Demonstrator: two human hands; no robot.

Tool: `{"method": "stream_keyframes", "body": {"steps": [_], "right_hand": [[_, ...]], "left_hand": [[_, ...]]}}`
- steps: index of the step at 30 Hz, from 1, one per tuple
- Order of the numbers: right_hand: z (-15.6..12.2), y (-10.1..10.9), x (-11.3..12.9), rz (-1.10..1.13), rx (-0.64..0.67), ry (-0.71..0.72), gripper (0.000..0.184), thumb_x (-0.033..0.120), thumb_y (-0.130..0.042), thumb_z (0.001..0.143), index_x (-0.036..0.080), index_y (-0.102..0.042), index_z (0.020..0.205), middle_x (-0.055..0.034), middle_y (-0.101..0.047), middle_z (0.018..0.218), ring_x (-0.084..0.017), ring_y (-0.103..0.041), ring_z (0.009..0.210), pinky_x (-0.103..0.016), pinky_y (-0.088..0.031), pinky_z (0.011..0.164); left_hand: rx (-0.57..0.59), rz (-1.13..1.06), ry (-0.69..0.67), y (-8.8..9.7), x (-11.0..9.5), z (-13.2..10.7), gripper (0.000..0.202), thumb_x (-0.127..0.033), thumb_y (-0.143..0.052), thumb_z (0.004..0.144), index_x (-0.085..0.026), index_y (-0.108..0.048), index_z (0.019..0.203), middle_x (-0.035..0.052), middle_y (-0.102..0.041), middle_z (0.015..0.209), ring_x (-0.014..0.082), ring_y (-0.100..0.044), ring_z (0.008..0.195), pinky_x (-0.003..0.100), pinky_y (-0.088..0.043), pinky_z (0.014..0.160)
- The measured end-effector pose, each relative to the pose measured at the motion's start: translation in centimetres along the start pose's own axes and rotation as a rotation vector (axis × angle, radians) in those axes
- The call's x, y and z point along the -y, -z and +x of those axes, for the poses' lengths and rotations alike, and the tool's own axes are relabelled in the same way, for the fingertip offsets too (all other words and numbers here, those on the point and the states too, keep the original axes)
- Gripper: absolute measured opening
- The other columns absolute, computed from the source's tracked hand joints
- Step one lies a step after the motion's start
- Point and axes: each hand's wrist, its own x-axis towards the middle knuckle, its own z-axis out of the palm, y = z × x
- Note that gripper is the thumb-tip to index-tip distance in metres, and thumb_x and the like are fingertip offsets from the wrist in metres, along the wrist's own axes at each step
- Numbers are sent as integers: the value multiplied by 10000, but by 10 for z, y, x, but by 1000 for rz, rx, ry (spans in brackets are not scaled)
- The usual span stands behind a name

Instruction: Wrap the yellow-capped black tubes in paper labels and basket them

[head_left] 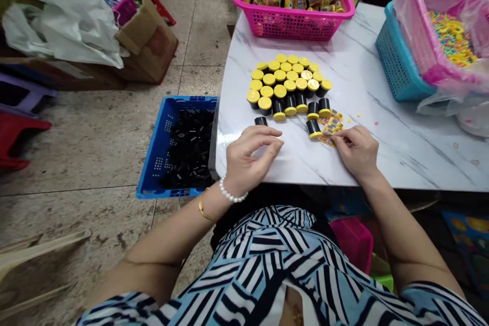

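Your left hand [250,155] sat near the table's front edge, thumb & fingertips pinched together; couldn't tell if anything was btwn them. Your right hand [357,150] pinched the near edge of the sticker sheet [331,130], which lay flat on the marble table [382,163]. Just beyond the left hand stood one black tub [261,121] w/o a cap. Behind it was a cluster of yellow-capped tubs [286,84], no labels, a few tipped over beside the sheet. The blue crate [153,163] on the floor, left, was full of bare black tubs. At the far end, the pink basket [290,23] was heaped w/ labelled ones, prob. the finished lot; the cluster & crate were not yet stickered.
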Motion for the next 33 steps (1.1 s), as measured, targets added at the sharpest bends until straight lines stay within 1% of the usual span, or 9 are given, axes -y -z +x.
{"method": "stream_keyframes", "body": {"steps": [3,5,10,15,19,22,24,28,33], "right_hand": [[-2,2,-2,-15,-59,-2,158,330,-713,944,223,-793,857,-32,-695,745,-202,-623,749,-366,-504,761],[-6,0,-4,-31,-45,19,146,328,-727,935,229,-795,853,-27,-703,744,-198,-625,734,-363,-502,755],[-11,-4,-6,-63,-87,101,84,274,-751,915,208,-790,881,-34,-722,744,-190,-633,706,-358,-513,743],[-16,7,14,44,-263,69,70,231,-752,911,240,-795,966,-41,-757,836,-194,-655,735,-359,-552,726],[-32,12,59,167,-169,119,207,214,-767,894,317,-794,1071,-40,-728,877,-212,-679,795,-389,-574,762],[-46,5,89,200,-9,180,247,222,-775,884,362,-790,1086,-28,-683,800,-216,-660,767,-392,-556,728],[-52,-2,101,262,-27,111,259,252,-778,886,353,-771,1124,-34,-684,823,-225,-663,797,-407,-560,758],[-51,-12,112,611,8,-274,434,421,-737,931,265,-657,1329,-77,-721,1038,-219,-698,892,-387,-602,797],[-39,-15,126,906,288,-509,251,464,-768,911,226,-767,989,-39,-760,931,-172,-686,792,-309,-582,724]], "left_hand": [[-37,48,-68,-10,4,2,24,-234,-779,899,-218,-788,883,69,-817,1021,220,-738,1045,445,-577,1014],[8,25,23,-11,13,9,83,-257,-751,928,-209,-779,867,76,-812,1001,208,-745,1001,416,-593,963],[-27,72,36,10,24,12,95,-245,-734,931,-206,-783,1003,96,-782,1117,217,-727,1090,434,-570,1021],[30,253,-15,25,5,1,180,-251,-756,901,-207,-797,1071,111,-755,1129,243,-704,1081,453,-558,1006],[145,-101,229,7,-21,-7,227,-326,-790,892,-196,-778,1077,82,-755,998,153,-691,807,267,-568,671],[250,-315,438,-10,-27,-15,246,-382,-852,833,-176,-774,944,66,-760,894,137,-681,740,243,-549,634],[256,-469,559,-15,-24,-20,228,-373,-846,840,-167,-755,874,58,-761,846,143,-702,748,260,-573,680],[99,-629,632,-11,-18,-27,240,-296,-892,784,-174,-740,923,38,-757,876,141,-725,789,276,-612,751],[61,-670,591,-6,-25,-32,307,-253,-871,804,-197,-730,1071,32,-732,918,128,-716,818,261,-614,779]]}}
